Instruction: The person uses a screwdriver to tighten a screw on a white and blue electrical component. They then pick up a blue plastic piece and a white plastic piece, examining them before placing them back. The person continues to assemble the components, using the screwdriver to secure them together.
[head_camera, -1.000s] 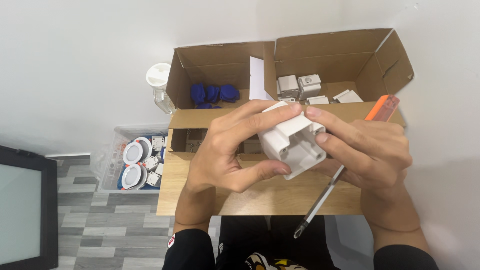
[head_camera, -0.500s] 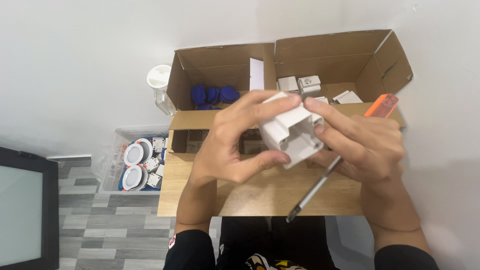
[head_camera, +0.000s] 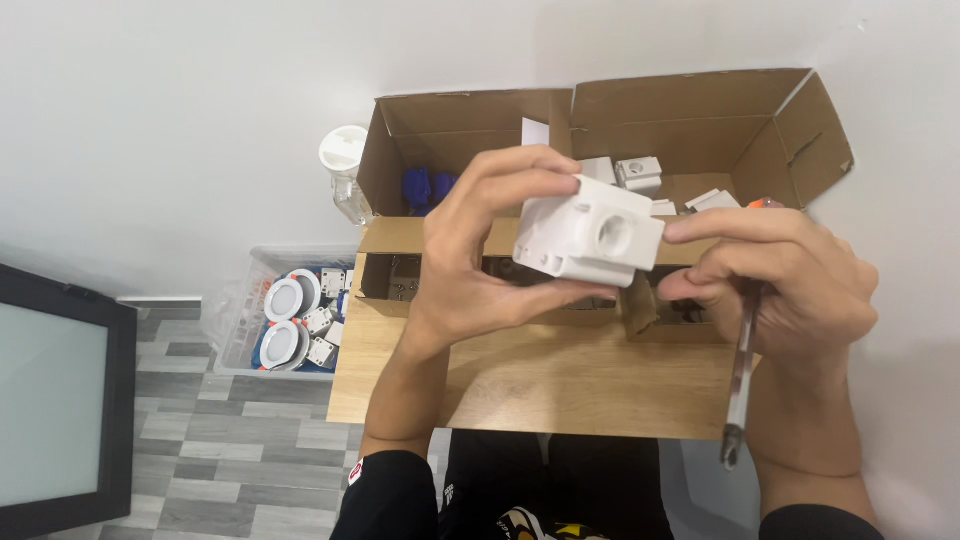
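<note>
Fingers of the left hand (head_camera: 470, 270) clamp a white boxy plastic housing (head_camera: 588, 232) at frame centre; the right hand (head_camera: 775, 285) steadies it, gripping a screwdriver (head_camera: 742, 370). It looks light, rigid; best held by its flat sides.

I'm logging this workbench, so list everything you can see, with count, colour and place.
socket block: one, white, held above the table
screwdriver: one, orange handle, dark shaft, tip pointing toward the person
cardboard box: one, brown, open, at the table's far edge
blue parts: several, in the box's left half
white parts: several, in the box's right half
table: one, wood, with open compartments along its far side
jar: one, clear with white lid, left of the box
bin: one, clear, on the floor, holding round white lights
screen: one, dark frame, far left
left hand: grips the block
right hand: holds the screwdriver, fingertips at the block
</note>
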